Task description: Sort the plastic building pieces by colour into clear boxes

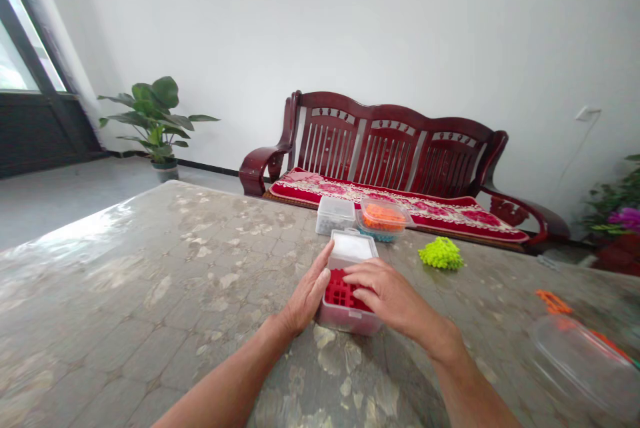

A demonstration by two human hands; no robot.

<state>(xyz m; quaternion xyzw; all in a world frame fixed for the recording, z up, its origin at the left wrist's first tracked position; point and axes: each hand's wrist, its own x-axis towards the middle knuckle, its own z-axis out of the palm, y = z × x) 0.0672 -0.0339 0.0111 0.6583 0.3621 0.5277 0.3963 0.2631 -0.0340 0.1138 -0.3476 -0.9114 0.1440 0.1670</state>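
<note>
In front of me on the table stands a clear plastic box [350, 323] with its lid [353, 247] tipped back at the far side. Red grid-like plastic pieces [341, 292] fill it. My left hand [306, 295] lies along the box's left side, fingers stretched forward and thumb near the rim. Over the right part of the box is my right hand [385, 288], its fingers slightly bent and apart on or just above the red pieces. Some of those pieces are hidden under it. Neither hand shows anything gripped.
Behind the box stand a clear container with greyish contents [335, 216] and a container of orange pieces [384, 216] above blue ones. A lime-green pile [441, 254] lies to their right. At far right are a clear tub [585, 361] and orange pieces [553, 302]. A wooden bench [390, 148] stands beyond.
</note>
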